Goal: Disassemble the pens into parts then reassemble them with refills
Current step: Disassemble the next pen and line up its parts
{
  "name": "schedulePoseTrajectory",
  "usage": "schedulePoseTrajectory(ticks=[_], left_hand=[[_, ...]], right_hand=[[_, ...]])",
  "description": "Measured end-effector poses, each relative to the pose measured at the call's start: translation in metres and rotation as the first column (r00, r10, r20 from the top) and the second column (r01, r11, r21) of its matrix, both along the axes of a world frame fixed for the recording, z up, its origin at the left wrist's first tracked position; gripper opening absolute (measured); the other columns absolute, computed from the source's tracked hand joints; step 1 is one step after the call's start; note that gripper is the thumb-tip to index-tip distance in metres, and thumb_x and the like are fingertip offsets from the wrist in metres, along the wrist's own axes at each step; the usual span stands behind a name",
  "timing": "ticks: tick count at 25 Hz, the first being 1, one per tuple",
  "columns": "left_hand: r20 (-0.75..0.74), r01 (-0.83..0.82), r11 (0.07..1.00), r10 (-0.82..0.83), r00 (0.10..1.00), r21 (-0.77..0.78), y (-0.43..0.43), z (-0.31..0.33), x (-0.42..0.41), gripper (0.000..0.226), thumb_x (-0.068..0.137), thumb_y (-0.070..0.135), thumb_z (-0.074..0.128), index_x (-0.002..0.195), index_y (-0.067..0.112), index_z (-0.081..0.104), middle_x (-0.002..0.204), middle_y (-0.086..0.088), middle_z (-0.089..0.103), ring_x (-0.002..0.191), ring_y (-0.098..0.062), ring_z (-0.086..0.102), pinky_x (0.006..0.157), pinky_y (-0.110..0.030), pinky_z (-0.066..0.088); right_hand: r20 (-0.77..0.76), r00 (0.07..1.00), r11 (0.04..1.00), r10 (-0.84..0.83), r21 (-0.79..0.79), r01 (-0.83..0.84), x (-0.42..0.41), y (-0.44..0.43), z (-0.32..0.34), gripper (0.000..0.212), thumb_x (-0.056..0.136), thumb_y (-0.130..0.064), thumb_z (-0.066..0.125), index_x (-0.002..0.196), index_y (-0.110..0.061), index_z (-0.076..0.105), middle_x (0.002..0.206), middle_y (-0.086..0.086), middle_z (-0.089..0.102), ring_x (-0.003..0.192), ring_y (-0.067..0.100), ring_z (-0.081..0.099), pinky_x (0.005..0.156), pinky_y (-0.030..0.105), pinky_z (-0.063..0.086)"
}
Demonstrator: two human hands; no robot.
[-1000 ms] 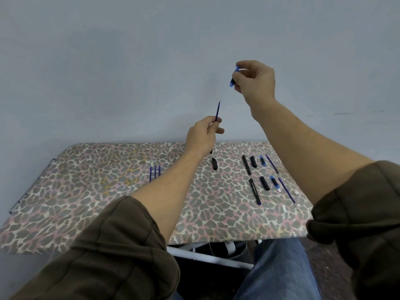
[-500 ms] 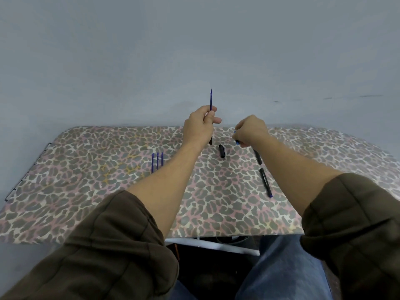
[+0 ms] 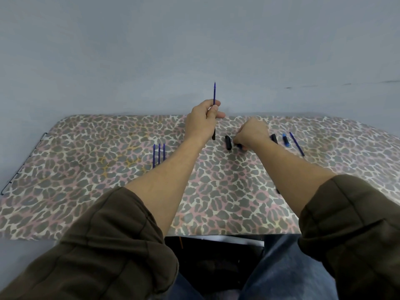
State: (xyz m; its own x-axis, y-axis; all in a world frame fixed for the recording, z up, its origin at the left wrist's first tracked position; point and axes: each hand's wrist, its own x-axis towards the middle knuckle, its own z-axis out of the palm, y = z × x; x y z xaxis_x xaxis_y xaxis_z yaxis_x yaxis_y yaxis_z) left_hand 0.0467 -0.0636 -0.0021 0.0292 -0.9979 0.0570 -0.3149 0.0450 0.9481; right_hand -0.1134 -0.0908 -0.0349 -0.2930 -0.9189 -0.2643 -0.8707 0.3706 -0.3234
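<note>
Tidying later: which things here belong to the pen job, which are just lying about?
Job: pen barrel with refill in left hand; blue tip in right hand; three spare refills; black cap; other blue tip; loose refill.
Lying about: leopard-print cover; wire at left edge.

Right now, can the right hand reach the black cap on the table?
Probably yes: the black cap lies just left of the right hand, nothing between them, though it seems to pinch a small blue part.

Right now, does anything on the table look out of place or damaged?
Nothing stands out: three blue refills lie side by side, the left hand holds a black barrel with a refill sticking up, and the right hand pinches a small blue part down at the table.
</note>
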Motion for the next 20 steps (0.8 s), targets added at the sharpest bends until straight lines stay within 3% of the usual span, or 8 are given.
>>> schedulePoseTrajectory(ticks=[5,8,11,13,20], left_hand=[[0.009,0.014,1.0,-0.014,1.0,0.004,0.003,0.003,-0.003,0.026,0.109,0.028,0.046,0.128,0.022,0.063,0.096,0.012,0.077,0.105,-0.007,0.069,0.098,-0.034,0.051],[0.013,0.016,1.0,-0.016,1.0,-0.004,0.005,0.009,-0.006,0.026,0.108,0.028,0.046,0.127,0.023,0.064,0.095,0.013,0.077,0.103,-0.006,0.069,0.093,-0.03,0.051],[0.038,0.024,0.999,-0.023,0.999,-0.024,0.008,0.021,-0.013,0.024,0.108,0.029,0.047,0.122,0.026,0.065,0.093,0.014,0.078,0.099,-0.004,0.069,0.079,-0.023,0.048],[0.06,0.047,0.998,-0.044,0.997,-0.041,0.012,0.03,-0.018,0.023,0.108,0.031,0.046,0.121,0.028,0.065,0.091,0.015,0.078,0.099,-0.004,0.069,0.074,-0.021,0.047],[0.1,0.087,0.987,-0.073,0.992,-0.137,0.027,0.065,-0.025,0.025,0.108,0.033,0.045,0.112,0.03,0.07,0.087,0.017,0.077,0.096,-0.004,0.07,0.077,-0.029,0.052]], right_hand=[[0.081,0.996,1.0,-0.022,-0.001,0.022,-0.002,0.007,0.014,0.013,0.088,-0.012,0.073,0.098,-0.005,0.077,0.087,0.011,0.078,0.074,0.024,0.076,0.062,0.032,0.062],[0.208,0.977,0.982,-0.053,-0.167,0.089,-0.011,0.007,0.046,0.015,0.091,-0.015,0.066,0.093,-0.003,0.075,0.077,0.011,0.076,0.063,0.023,0.075,0.074,0.04,0.067],[0.524,0.85,0.921,0.057,-0.356,0.158,-0.008,0.014,0.096,0.017,0.088,-0.02,0.063,0.087,-0.01,0.076,0.089,0.008,0.077,0.074,0.021,0.073,0.064,0.034,0.062],[0.624,0.763,0.912,0.17,-0.392,0.117,0.001,0.021,0.126,0.017,0.085,-0.025,0.064,0.083,-0.012,0.075,0.091,0.005,0.076,0.073,0.016,0.069,0.059,0.031,0.054],[0.548,0.806,0.91,0.222,-0.414,0.031,0.008,0.044,0.165,0.01,0.085,-0.009,0.069,0.08,-0.013,0.077,0.092,0.012,0.078,0.075,0.016,0.066,0.06,0.028,0.051]])
